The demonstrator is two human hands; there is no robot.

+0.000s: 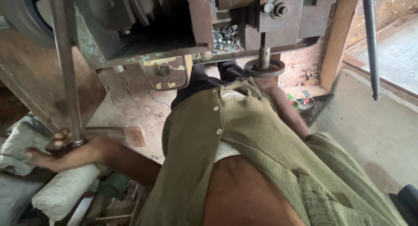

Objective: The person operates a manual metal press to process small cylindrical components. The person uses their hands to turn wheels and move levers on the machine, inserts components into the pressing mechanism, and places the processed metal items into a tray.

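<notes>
A white woven sack (65,189), rolled and stuffed, lies just below the left hand (65,154), which grips a rod (65,69). A 2nd pale sack (17,143), crumpled, lies beside that hand on its outer side. A worn yellow plate (167,72), like a label, hangs on the machine well above and inward of the grip.
</notes>
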